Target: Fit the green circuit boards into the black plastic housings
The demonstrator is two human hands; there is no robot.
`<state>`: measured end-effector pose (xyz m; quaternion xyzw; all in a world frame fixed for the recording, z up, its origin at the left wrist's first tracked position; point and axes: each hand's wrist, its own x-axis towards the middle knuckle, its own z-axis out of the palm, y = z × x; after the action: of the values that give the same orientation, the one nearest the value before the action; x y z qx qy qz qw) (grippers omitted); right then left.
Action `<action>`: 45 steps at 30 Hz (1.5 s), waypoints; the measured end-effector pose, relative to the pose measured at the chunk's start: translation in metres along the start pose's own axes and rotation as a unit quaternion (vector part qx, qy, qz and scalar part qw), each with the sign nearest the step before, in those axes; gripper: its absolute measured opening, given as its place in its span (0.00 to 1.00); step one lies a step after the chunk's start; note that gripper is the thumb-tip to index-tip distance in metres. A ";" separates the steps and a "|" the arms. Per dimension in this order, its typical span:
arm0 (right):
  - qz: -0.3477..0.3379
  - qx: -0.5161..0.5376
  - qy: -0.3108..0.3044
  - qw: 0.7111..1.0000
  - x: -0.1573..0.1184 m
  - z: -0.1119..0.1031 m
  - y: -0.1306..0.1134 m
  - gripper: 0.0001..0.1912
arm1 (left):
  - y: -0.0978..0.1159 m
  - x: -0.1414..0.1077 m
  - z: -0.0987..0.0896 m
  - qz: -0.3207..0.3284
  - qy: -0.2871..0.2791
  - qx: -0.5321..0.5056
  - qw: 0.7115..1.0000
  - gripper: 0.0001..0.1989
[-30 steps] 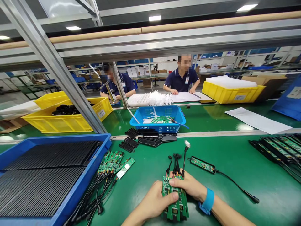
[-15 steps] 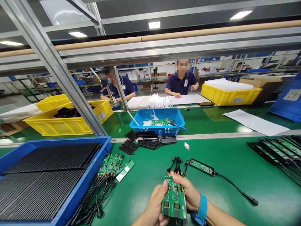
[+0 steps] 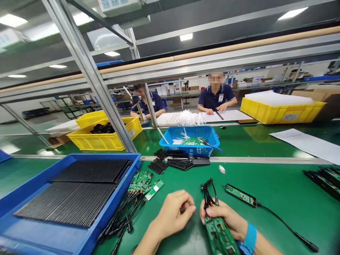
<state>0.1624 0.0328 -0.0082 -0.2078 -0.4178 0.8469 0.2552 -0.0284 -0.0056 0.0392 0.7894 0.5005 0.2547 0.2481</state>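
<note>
My right hand [image 3: 225, 216] grips a stack of green circuit boards [image 3: 219, 233], their short black cables [image 3: 209, 191] sticking up past the fingers. To the left, my left hand [image 3: 175, 212] is off the boards and holds nothing, its fingers loosely curled with a gap to the thumb. Beyond my right hand, a circuit board in a black case [image 3: 240, 194] lies on the green table with its cable trailing right. A pile of green circuit boards [image 3: 140, 182] with black cables [image 3: 124, 216] lies left of my left hand, beside a blue tray.
The blue tray [image 3: 136, 163] holds rows of black strips [image 3: 71, 202]. Black plastic cases [image 3: 183, 161] lie before a blue basket [image 3: 190, 148]. Yellow bins [image 3: 106, 141] stand at the back. Two co-workers [image 3: 216, 97] sit across the table. More cased boards [image 3: 324, 180] are at right.
My left hand has let go of the circuit boards and moved away to the left. My right hand keeps hold of them, now tilted. The view has swung left.
</note>
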 end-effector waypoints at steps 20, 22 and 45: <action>-0.106 -0.469 0.127 0.867 0.001 -0.017 0.017 0.22 | -0.036 -0.074 -0.089 -0.379 0.025 0.416 0.826 0.16; -0.101 -0.477 0.115 0.865 0.000 -0.013 0.017 0.20 | -0.043 -0.082 -0.086 -0.388 0.026 0.418 0.821 0.15; 0.037 0.192 0.115 0.974 0.000 0.008 0.013 0.22 | -0.034 0.021 -0.057 -0.254 0.014 0.231 0.939 0.11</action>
<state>0.1545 0.0219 -0.0143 -0.2662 -0.2074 0.8906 0.3049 -0.0807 0.0344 0.0634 0.6682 0.7325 0.0714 0.1083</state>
